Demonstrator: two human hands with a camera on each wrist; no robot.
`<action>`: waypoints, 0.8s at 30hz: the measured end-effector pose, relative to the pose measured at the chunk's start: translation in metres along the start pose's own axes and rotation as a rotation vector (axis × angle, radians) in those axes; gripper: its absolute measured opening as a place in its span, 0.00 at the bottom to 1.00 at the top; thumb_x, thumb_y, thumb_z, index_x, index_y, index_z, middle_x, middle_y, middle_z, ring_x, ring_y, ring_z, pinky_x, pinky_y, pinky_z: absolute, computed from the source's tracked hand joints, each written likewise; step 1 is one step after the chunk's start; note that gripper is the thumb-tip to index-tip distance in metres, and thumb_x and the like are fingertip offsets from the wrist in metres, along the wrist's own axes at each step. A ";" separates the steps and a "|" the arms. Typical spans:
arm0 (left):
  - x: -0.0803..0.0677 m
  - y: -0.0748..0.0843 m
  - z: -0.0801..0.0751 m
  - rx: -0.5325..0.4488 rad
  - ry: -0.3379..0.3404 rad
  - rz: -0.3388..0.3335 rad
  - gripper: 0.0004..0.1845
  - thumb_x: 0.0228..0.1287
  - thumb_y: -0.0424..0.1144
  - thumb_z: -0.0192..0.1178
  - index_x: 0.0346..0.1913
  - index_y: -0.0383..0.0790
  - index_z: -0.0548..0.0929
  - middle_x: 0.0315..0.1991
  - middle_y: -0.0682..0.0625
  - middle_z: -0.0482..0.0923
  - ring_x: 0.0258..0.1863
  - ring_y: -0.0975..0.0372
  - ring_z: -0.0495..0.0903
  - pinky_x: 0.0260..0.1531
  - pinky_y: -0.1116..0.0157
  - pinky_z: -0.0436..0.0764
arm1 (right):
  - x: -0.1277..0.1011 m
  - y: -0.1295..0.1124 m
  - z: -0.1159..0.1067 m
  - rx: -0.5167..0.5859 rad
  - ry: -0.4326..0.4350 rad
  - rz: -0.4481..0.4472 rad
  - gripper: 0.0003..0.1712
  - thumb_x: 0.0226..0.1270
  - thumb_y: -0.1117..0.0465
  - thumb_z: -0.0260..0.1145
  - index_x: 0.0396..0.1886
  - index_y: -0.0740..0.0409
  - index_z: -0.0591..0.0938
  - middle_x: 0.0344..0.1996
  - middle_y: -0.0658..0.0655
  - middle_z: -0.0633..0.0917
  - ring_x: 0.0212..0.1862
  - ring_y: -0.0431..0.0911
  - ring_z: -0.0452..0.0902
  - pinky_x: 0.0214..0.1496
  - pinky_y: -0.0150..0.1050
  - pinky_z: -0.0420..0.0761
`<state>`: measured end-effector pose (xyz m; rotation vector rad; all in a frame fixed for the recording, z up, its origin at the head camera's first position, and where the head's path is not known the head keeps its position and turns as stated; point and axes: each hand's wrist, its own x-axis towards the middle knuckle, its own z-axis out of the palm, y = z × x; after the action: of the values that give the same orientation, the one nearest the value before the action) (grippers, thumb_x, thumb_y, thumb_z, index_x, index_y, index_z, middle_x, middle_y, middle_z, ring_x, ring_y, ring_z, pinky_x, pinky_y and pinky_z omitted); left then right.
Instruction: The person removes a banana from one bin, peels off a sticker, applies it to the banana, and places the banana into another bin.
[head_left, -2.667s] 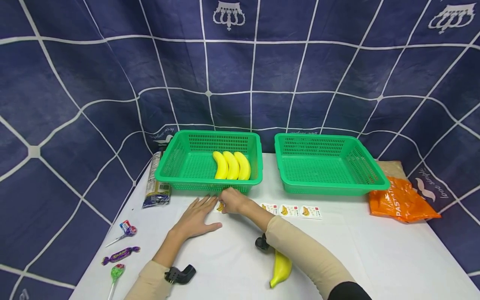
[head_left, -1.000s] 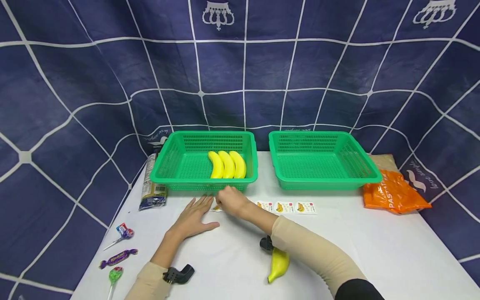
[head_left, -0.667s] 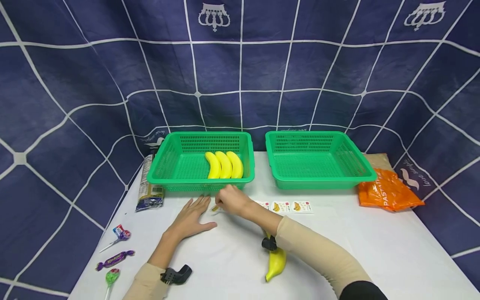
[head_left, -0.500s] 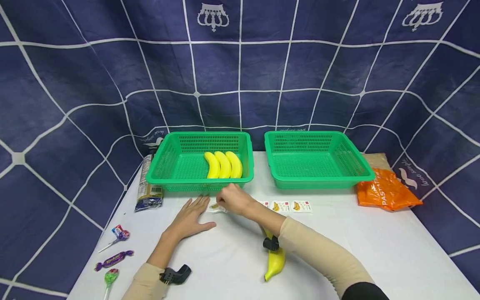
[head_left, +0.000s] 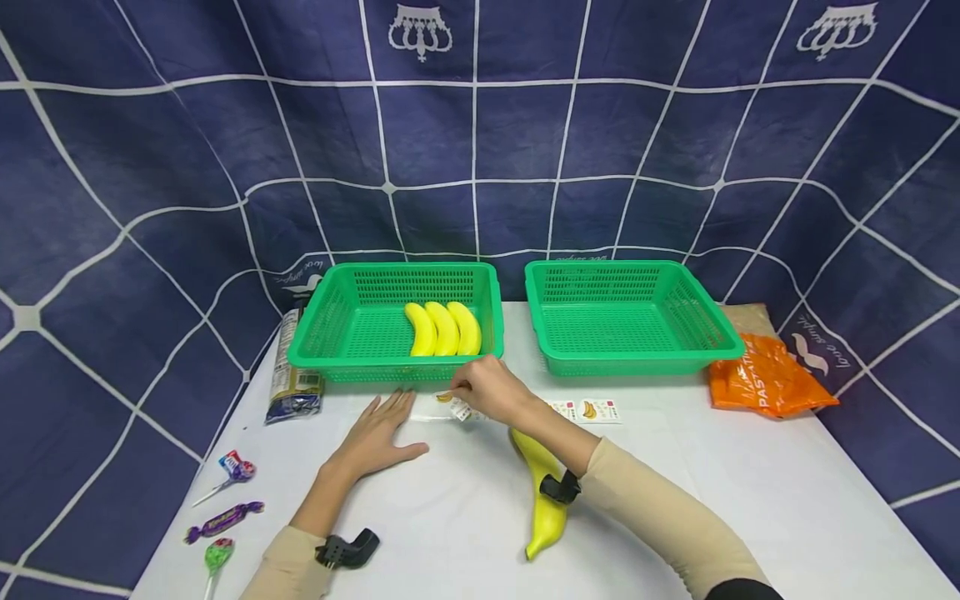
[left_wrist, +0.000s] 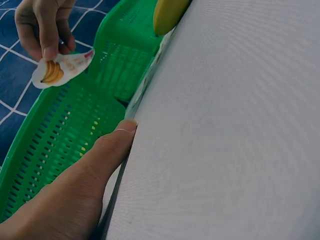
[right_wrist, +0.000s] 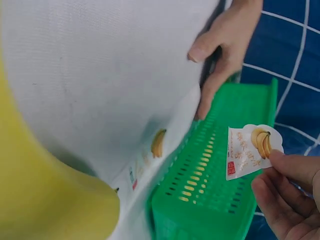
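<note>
Head view: right hand (head_left: 489, 390) pinches a sticker (head_left: 459, 407) lifted just off the backing sheet (head_left: 431, 410), in front of the left basket (head_left: 330, 317).
Sticker: small white label with a banana print, held between thumb and fingertips in the air, clear of the table (head_left: 712, 483).
Left hand: left hand (head_left: 375, 433) lies flat with straight fingers on the table, fingertips on the near end of the sheet; it holds nothing.
Done, by my reading: one label is peeled free; three bananas (head_left: 442, 328) lie side by side in the left basket.
Left, by my reading: the loose banana (head_left: 542, 492) on the table under the right forearm has no label that I can see; more stickers (head_left: 588, 409) remain in the row; the right basket (head_left: 630, 321) holds nothing.
Left wrist view adds: the sticker (left_wrist: 61, 67) seen from below, curling free, pinched by the right hand's fingers (left_wrist: 47, 35) above the green basket wall (left_wrist: 70, 135); the left thumb pressed flat at the sheet's edge.
Right wrist view adds: the printed face of the sticker (right_wrist: 251, 149) with red text, a banana print (right_wrist: 158, 143) remaining on the sheet below, and the loose banana (right_wrist: 45, 190) close and blurred.
Only head view shows: sweets (head_left: 225, 520), a packet (head_left: 291, 379) and an orange bag (head_left: 765, 379) at the table's edges.
</note>
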<state>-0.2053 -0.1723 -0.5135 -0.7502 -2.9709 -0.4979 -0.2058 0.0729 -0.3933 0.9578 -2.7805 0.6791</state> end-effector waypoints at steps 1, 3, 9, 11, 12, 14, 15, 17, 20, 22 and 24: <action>0.000 0.000 0.000 0.001 0.000 0.000 0.54 0.55 0.71 0.58 0.74 0.34 0.60 0.75 0.41 0.58 0.75 0.48 0.57 0.75 0.45 0.52 | -0.002 0.001 -0.002 0.004 0.010 0.004 0.05 0.63 0.64 0.69 0.33 0.55 0.90 0.30 0.49 0.90 0.33 0.38 0.85 0.36 0.26 0.82; 0.001 0.000 0.000 -0.011 0.007 0.001 0.55 0.54 0.71 0.59 0.74 0.33 0.59 0.75 0.40 0.58 0.75 0.48 0.58 0.75 0.45 0.52 | -0.004 0.002 -0.007 0.019 0.028 0.011 0.04 0.63 0.64 0.69 0.32 0.55 0.90 0.29 0.49 0.90 0.32 0.38 0.85 0.35 0.26 0.82; 0.004 0.014 -0.005 -0.097 0.059 -0.013 0.57 0.52 0.69 0.63 0.74 0.32 0.58 0.75 0.38 0.57 0.75 0.46 0.57 0.75 0.45 0.52 | -0.009 0.001 -0.022 0.050 0.056 0.019 0.04 0.62 0.65 0.70 0.31 0.56 0.90 0.26 0.49 0.89 0.25 0.35 0.78 0.29 0.25 0.78; 0.003 0.024 -0.006 -0.116 0.059 -0.008 0.57 0.53 0.69 0.63 0.74 0.32 0.57 0.75 0.39 0.56 0.76 0.47 0.55 0.75 0.46 0.51 | -0.009 0.000 -0.025 0.056 0.056 0.021 0.04 0.62 0.64 0.70 0.32 0.56 0.90 0.25 0.49 0.89 0.23 0.35 0.75 0.27 0.25 0.76; 0.003 0.030 -0.006 -0.125 0.055 0.000 0.57 0.53 0.69 0.62 0.74 0.32 0.56 0.76 0.39 0.55 0.76 0.47 0.55 0.76 0.46 0.51 | -0.009 -0.001 -0.027 0.058 0.058 0.021 0.04 0.62 0.64 0.70 0.32 0.57 0.90 0.25 0.49 0.89 0.22 0.34 0.74 0.26 0.24 0.76; 0.002 0.046 -0.005 -0.141 0.029 0.025 0.57 0.54 0.70 0.61 0.75 0.33 0.55 0.76 0.41 0.53 0.77 0.49 0.53 0.76 0.48 0.51 | -0.010 -0.002 -0.029 0.059 0.066 0.017 0.04 0.62 0.64 0.70 0.32 0.57 0.90 0.23 0.49 0.88 0.21 0.34 0.72 0.24 0.24 0.74; 0.001 0.054 -0.004 -0.148 0.014 0.039 0.57 0.54 0.70 0.60 0.75 0.34 0.55 0.77 0.42 0.52 0.77 0.51 0.52 0.76 0.49 0.51 | -0.010 -0.002 -0.031 0.056 0.071 0.014 0.04 0.61 0.65 0.70 0.32 0.57 0.90 0.22 0.49 0.88 0.20 0.34 0.72 0.24 0.24 0.74; 0.000 0.070 -0.003 -0.170 -0.010 0.071 0.56 0.54 0.70 0.60 0.75 0.34 0.56 0.77 0.43 0.52 0.77 0.52 0.52 0.76 0.50 0.53 | -0.011 -0.003 -0.033 0.049 0.080 0.011 0.04 0.61 0.65 0.70 0.31 0.57 0.90 0.21 0.48 0.87 0.20 0.34 0.71 0.24 0.23 0.74; 0.000 0.092 -0.002 -0.202 -0.034 0.112 0.55 0.54 0.69 0.61 0.75 0.36 0.57 0.77 0.45 0.52 0.77 0.53 0.53 0.75 0.51 0.57 | -0.013 -0.005 -0.036 0.041 0.098 0.008 0.03 0.61 0.65 0.70 0.31 0.56 0.90 0.20 0.47 0.86 0.20 0.34 0.72 0.25 0.23 0.74; -0.001 0.105 0.000 -0.213 -0.039 0.150 0.55 0.54 0.69 0.61 0.75 0.36 0.57 0.77 0.45 0.53 0.76 0.52 0.55 0.74 0.52 0.60 | -0.014 -0.006 -0.037 0.046 0.112 0.006 0.03 0.61 0.64 0.70 0.30 0.56 0.90 0.20 0.47 0.86 0.21 0.33 0.73 0.25 0.23 0.75; 0.000 0.116 0.004 -0.212 -0.048 0.198 0.56 0.54 0.70 0.61 0.76 0.37 0.56 0.77 0.45 0.52 0.76 0.53 0.55 0.74 0.52 0.61 | -0.016 -0.007 -0.039 0.048 0.128 0.003 0.03 0.61 0.64 0.71 0.30 0.56 0.90 0.20 0.47 0.87 0.21 0.33 0.74 0.26 0.23 0.76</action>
<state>-0.1504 -0.0745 -0.4824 -1.0750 -2.8727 -0.7998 -0.1900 0.0942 -0.3598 0.8856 -2.6664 0.7821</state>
